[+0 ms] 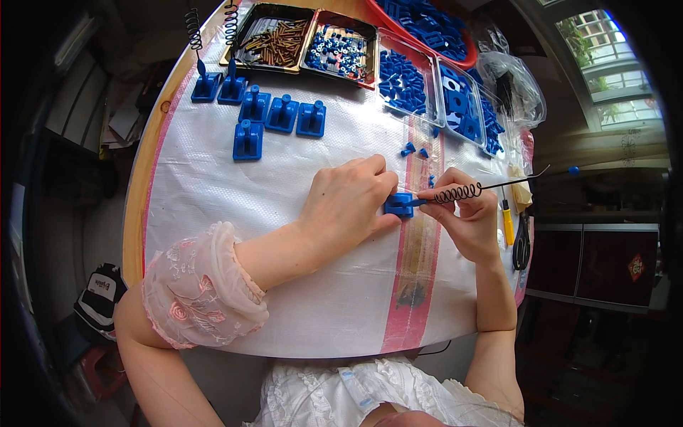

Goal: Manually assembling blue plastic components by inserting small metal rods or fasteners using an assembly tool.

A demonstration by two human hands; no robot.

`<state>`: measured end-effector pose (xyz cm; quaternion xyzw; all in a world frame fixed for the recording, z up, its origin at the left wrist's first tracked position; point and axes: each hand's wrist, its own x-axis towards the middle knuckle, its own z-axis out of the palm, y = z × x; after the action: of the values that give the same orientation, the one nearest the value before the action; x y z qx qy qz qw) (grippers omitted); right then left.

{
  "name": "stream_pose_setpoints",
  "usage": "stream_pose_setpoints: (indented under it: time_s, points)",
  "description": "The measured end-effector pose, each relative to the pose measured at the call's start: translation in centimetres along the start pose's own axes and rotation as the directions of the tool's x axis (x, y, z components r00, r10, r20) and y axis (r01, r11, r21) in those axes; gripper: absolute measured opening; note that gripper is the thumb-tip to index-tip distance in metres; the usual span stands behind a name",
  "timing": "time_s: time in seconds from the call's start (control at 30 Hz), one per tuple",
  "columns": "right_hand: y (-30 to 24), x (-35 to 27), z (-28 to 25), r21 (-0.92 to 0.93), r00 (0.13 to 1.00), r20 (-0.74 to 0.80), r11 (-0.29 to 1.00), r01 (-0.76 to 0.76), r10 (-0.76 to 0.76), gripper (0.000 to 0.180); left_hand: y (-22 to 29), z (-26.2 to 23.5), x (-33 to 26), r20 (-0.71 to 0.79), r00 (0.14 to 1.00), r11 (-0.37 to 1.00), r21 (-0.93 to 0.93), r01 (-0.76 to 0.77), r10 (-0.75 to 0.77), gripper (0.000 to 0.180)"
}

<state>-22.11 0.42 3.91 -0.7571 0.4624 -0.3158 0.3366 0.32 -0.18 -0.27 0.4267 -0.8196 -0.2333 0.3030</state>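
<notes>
My left hand (350, 196) pinches a small blue plastic base (399, 206) just above the table covering. From the right, my right hand (466, 213) grips a black coiled spring (459, 193) close to its blue pointed end, which meets the base. A thin black rod runs on from the coil to the upper right, with a blue tip (573, 171) near its far end. Several loose blue cone-shaped pieces (408, 149) lie just beyond my hands. At the far left stand several blue bases (282, 114); two of them carry upright black springs (231, 28).
Along the far edge sit a black tray of brass screws (279, 40), a tray of small blue and white parts (340, 51), clear boxes of blue parts (403, 78) and a red basin (469, 51). A yellow-handled screwdriver (507, 224) and black-handled scissors (521, 245) lie at right.
</notes>
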Motion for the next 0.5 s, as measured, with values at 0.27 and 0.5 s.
stream_pose_setpoints:
  time_s: [0.27, 0.5]
  points:
    - [-0.05, 0.02, 0.02, 0.007, 1.0, -0.002, 1.0, -0.003, 0.003, 0.023, 0.02, -0.01, 0.03, -0.001, 1.0, 1.0, 0.0, 0.002, -0.002, 0.028]
    - [0.13, 0.02, -0.02, 0.0, 1.0, 0.003, 1.0, -0.005, 0.005, 0.024, 0.17, -0.19, 0.04, 0.003, 1.0, 1.0, -0.01, 0.011, -0.011, 0.028]
